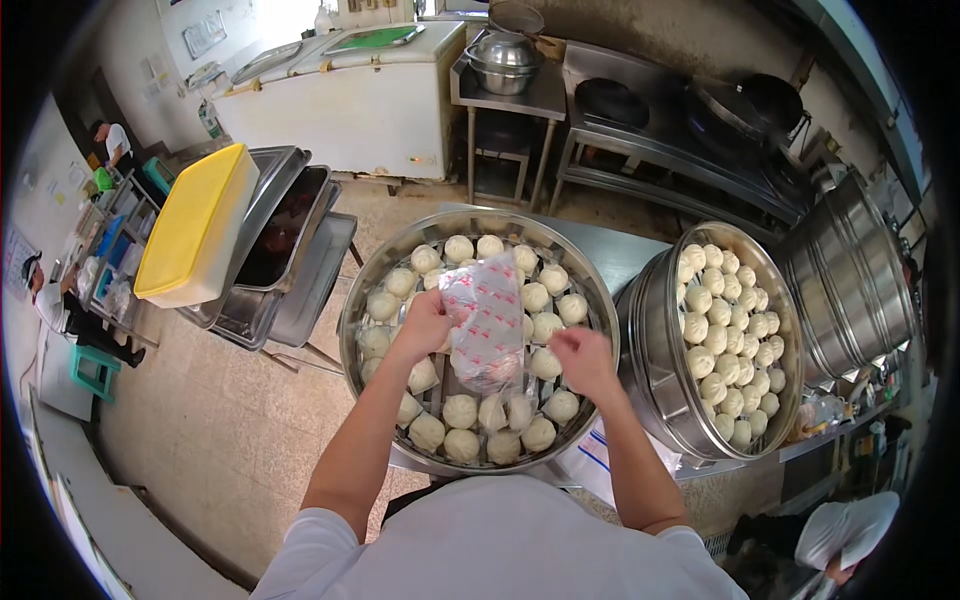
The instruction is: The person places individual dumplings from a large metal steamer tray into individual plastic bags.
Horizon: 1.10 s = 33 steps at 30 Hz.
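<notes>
A large round metal steamer tray [352, 330] sits in front of me, filled with white pleated steamed buns [461, 411]. Over its middle I hold up a printed plastic bag [487, 310], pale with red marks, and its see-through lower end hangs above the nearer buns. My left hand [426, 322] is closed on the bag's left edge. To the right of the bag, my right hand [583, 360] hovers over the buns with its fingers drawn together. Whether anything small is between those fingers is hidden. The bag covers the buns at the centre.
A stack of steamers [660, 370] with more buns stands at right, with further steamer rings [850, 285] beyond. Left are stacked metal trays [290, 230] and a yellow-lidded box [195, 220]. A freezer [340, 110] and stove [650, 130] line the back. Other people are at the far left and lower right.
</notes>
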{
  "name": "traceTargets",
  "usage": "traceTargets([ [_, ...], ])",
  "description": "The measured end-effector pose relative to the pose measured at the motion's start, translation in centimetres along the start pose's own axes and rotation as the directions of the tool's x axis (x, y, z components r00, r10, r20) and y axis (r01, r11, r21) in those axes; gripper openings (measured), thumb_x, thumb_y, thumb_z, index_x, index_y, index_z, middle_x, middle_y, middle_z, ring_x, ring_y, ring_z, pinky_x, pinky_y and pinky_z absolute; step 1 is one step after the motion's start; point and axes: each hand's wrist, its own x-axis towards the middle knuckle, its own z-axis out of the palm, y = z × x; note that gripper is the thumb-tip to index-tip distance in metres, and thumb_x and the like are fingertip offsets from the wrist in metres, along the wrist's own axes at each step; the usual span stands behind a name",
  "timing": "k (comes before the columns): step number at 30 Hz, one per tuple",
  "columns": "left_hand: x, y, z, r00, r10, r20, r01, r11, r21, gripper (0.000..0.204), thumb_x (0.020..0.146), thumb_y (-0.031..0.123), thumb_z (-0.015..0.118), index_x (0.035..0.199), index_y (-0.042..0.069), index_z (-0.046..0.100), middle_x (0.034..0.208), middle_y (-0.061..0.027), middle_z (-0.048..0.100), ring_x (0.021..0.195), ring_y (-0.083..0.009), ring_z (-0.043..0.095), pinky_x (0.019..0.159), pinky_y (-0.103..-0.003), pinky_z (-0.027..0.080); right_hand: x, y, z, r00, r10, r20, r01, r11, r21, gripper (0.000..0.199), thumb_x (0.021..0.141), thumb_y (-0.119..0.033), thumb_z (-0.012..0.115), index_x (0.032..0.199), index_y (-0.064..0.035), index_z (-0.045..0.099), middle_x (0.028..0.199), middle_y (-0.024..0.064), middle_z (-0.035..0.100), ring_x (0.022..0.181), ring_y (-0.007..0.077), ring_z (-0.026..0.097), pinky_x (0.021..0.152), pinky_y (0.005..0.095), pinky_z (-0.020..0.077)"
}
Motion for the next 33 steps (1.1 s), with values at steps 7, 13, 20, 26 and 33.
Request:
traceTargets([
  [7, -1.5, 8.5, -0.6, 0.948, 0.123, 0.294, -0.199, 0.949, 0.244, 0.042, 0.088, -0.003, 0.072, 0.128, 0.002, 0.060, 0.102, -0.0046, 0.070, 0.097, -0.0124, 0.064, 0.087, -0.030, 0.052, 4.1, -6.7, -2.7, 0.946, -0.284, -0.153, 0.316, 0.913, 0.258, 0.022, 0.095, -0.008, 0.065, 0.114, 0.0012, 0.071, 0.092, 0.0085, 0.073, 0.080, 0.0153, 0.066, 0.074, 0.0295, 0.0525],
  [13, 0.1, 2.1, 0.6, 0.967, 0.253, -0.040, -0.200, 0.845, 0.496, 0.047, 0.085, 0.016, 0.080, 0.127, 0.001, 0.062, 0.102, -0.0153, 0.072, 0.096, -0.0269, 0.069, 0.085, -0.039, 0.053, 5.5, 2.9, 3.7, 0.948, 0.067, 0.311, -0.195, 0.896, 0.400, 0.024, 0.091, -0.011, 0.071, 0.109, 0.0038, 0.070, 0.091, 0.0071, 0.072, 0.081, 0.0135, 0.067, 0.075, 0.0290, 0.0535],
  [20, -5.7, -0.9, -2.3, 0.915, -0.132, -0.381, 0.383, 0.580, 0.719, 0.043, 0.085, 0.038, 0.078, 0.107, 0.003, 0.068, 0.105, -0.0192, 0.073, 0.099, -0.0390, 0.070, 0.086, -0.046, 0.055, 3.5, 7.9, 7.3, 0.995, 0.098, 0.014, -0.099, 0.993, 0.066, 0.029, 0.082, -0.018, 0.078, 0.102, 0.0024, 0.073, 0.088, 0.0137, 0.074, 0.077, 0.0216, 0.071, 0.070, 0.0361, 0.0544],
  [26, -7.9, -4.4, -2.4, 0.941, -0.106, -0.323, 0.327, 0.541, 0.775, 0.036, 0.084, 0.038, 0.079, 0.101, 0.007, 0.070, 0.091, -0.0170, 0.074, 0.089, -0.0359, 0.072, 0.078, -0.046, 0.055, 4.5, 6.6, 7.5, 0.986, 0.120, 0.117, -0.115, 0.992, -0.054, 0.022, 0.085, -0.019, 0.071, 0.094, 0.0006, 0.074, 0.084, 0.0148, 0.075, 0.075, 0.0282, 0.072, 0.072, 0.0387, 0.0559],
  [33, -8.7, -4.3, -1.9, 0.900, -0.112, -0.420, 0.318, 0.829, 0.460, 0.027, 0.084, 0.028, 0.080, 0.101, 0.009, 0.071, 0.084, -0.0121, 0.073, 0.081, -0.0266, 0.072, 0.070, -0.039, 0.054, 4.4, 4.7, 5.4, 0.830, 0.281, 0.482, -0.549, 0.568, 0.613, 0.009, 0.086, -0.007, 0.066, 0.083, -0.0002, 0.071, 0.078, 0.0085, 0.070, 0.064, 0.0200, 0.067, 0.060, 0.0330, 0.0556],
])
